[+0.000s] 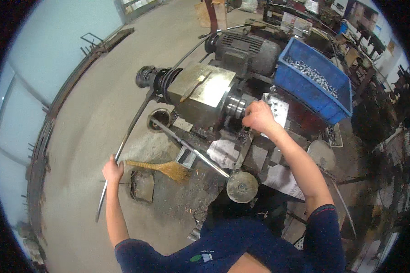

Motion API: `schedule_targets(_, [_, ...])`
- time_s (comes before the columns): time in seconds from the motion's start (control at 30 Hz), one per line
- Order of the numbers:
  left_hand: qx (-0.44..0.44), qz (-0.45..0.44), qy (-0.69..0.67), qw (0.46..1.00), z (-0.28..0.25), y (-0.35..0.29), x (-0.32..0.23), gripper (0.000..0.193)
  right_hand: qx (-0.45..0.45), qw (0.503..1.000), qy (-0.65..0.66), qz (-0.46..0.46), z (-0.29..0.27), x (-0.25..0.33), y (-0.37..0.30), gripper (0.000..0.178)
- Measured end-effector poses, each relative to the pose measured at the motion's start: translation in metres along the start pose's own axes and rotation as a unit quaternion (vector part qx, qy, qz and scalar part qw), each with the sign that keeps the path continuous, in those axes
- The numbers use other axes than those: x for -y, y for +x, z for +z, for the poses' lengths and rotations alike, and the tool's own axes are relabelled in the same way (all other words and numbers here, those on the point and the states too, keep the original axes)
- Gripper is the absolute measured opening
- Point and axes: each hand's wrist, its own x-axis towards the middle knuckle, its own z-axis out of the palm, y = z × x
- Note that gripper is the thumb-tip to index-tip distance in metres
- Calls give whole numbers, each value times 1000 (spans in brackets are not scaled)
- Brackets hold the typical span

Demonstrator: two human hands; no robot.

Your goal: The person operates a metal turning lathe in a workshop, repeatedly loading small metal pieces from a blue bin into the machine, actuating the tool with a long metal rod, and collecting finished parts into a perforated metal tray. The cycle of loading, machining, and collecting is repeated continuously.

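Note:
My left hand (112,169) is wrapped round a long metal lever (134,120), which slants up to the left end of a small lathe-like machine (200,111). At the machine's right side, my right hand (261,117) is closed with its fingertips at the shiny round chuck (235,107). Whatever those fingers pinch is hidden behind the hand. A light metal plate with dark holes (279,108) lies just beyond the right hand. On top of the machine housing rests a thin, worn flat strip (197,86).
A blue plastic crate (307,98) of small metal parts stands at the far right, beside a ribbed motor (248,49). A metal bar (191,149) runs toward a round metal disc (242,187) before me. A straw hand broom (168,170) lies on the floor near a dustpan-like container (142,186).

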Motion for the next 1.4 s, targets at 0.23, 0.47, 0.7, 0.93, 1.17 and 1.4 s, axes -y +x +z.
schedule_targets(0.23, [71, -44, 9, 996, -8, 61, 13, 32, -12, 999, -8, -29, 5, 4, 5, 17])
schedule_targets(0.47, [92, -91, -31, 991, -1, 69, 11, 32, 69, 994, -78, -23, 3, 3, 15, 23])
schedule_targets(0.7, [63, -76, -32, 995, -7, 32, -3, 33, 53, 997, -21, -46, 1, 5, 12, 22])
schedule_targets(0.93, [90, -94, -105, 986, -16, -41, -40, 37, 57, 997, -32, -27, 0, 7, 10, 25])
schedule_targets(1.17, [71, -95, -101, 988, -28, -75, -87, 36, 21, 999, -38, -17, 0, 2, 5, 26])
schedule_targets(1.4, [-4, -42, -112, 993, -10, -75, -68, 32, -32, 991, -85, 94, -112, -61, -11, 28])
